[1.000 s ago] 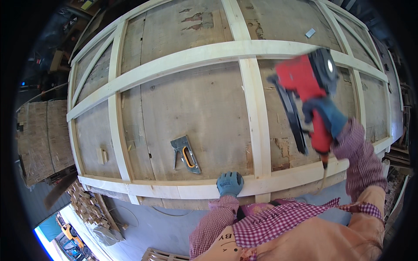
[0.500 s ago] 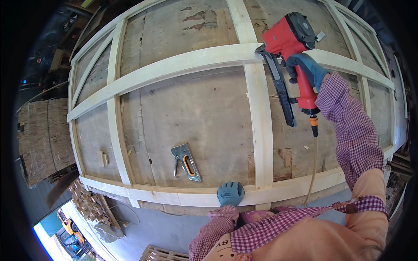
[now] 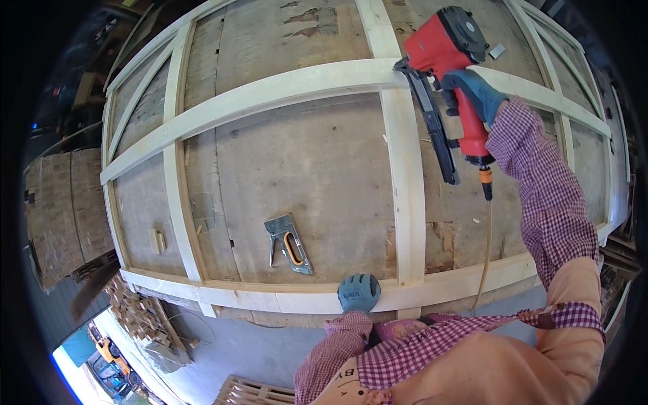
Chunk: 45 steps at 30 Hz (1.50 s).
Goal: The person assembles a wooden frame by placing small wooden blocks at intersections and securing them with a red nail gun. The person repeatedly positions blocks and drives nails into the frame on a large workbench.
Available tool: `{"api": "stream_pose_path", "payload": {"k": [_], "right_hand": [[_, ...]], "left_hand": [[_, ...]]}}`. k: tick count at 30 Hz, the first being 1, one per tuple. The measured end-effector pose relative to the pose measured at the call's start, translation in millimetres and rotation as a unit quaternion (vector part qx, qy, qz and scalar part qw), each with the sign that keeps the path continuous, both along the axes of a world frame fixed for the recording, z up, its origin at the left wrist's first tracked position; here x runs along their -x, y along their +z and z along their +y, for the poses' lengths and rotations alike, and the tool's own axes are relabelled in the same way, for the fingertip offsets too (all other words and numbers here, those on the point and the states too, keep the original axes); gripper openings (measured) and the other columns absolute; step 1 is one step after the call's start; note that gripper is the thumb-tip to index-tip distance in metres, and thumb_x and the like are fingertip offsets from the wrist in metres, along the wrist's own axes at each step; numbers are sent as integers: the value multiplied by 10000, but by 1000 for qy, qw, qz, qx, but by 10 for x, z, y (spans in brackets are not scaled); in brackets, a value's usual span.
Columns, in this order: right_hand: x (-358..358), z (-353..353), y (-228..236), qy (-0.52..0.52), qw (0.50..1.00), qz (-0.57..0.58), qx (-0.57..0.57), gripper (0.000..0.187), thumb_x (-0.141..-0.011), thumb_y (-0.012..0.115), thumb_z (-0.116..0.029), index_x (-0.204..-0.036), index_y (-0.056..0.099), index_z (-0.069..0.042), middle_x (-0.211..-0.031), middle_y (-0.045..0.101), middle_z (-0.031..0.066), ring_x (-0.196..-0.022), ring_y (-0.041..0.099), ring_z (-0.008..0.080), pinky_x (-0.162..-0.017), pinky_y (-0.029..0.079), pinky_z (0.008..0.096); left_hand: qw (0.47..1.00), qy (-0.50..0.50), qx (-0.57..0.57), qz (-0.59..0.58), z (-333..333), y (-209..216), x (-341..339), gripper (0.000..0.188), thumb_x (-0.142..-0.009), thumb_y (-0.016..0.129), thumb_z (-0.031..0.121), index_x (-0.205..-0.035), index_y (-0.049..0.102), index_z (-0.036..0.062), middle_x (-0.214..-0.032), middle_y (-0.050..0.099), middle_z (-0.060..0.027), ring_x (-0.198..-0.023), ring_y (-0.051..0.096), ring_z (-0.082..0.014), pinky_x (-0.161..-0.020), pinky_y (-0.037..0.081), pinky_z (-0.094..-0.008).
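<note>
Nail gun at the frame joint

Right hand grips the red nail gun, its nose touching the crossing of pale wooden battens. Left hand, fingers curled, presses on the near batten. Hand stapler lies on the plywood panel.

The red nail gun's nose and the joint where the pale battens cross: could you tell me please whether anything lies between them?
Nothing visible does. The right hand holds the red nail gun with its nose at the crossing of the long batten and the upright batten. The hand stapler lies lower on the plywood panel, well clear.
</note>
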State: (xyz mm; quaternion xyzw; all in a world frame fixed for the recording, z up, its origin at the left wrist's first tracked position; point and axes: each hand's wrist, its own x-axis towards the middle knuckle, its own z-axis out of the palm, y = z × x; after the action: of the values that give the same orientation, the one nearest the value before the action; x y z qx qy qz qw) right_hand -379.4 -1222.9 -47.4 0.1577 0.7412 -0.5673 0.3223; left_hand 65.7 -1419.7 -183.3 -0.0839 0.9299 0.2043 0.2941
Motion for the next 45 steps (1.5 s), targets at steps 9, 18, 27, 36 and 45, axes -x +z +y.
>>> {"api": "stream_pose_path", "payload": {"k": [9,18,27,36,45], "right_hand": [[-168,-15,66,-22,1000,8,20,206,-792,632,-277,-814,573,-82,-675,565,42,-574,547,156,-622,528,345],[70,-244,-46,42,999,13,24,215,-797,597,-280,-838,566,-71,-655,555,52,-584,545,163,-614,522,333],[-107,-237,-119,38,999,-15,-10,181,-771,582,-229,-861,575,-72,-643,549,49,-570,535,160,-608,515,346],[-177,-447,-86,-48,998,40,-18,175,-718,642,-147,-774,638,19,-641,600,129,-472,569,235,-429,507,408],[-1570,153,346,-48,993,54,-88,135,-719,611,-85,-831,585,-12,-547,542,98,-444,561,219,-447,493,381]], "left_hand": [[1000,0,-5,2,-1,7,11,268,-796,563,339,-950,624,128,-982,622,-104,-937,568,-308,-865,418,-446],[1000,3,-10,20,-26,-15,-20,273,-790,571,352,-934,626,127,-982,613,-103,-948,562,-296,-854,427,-443],[995,17,-15,95,-16,-95,-79,222,-766,596,321,-865,627,125,-889,625,-92,-866,584,-296,-793,443,-446],[993,5,2,114,-36,-31,-15,247,-777,583,346,-845,637,115,-916,640,-108,-886,587,-304,-786,447,-446],[995,10,12,100,-48,-23,-60,247,-788,571,369,-833,657,143,-896,657,-91,-877,608,-299,-786,470,-442]]}}
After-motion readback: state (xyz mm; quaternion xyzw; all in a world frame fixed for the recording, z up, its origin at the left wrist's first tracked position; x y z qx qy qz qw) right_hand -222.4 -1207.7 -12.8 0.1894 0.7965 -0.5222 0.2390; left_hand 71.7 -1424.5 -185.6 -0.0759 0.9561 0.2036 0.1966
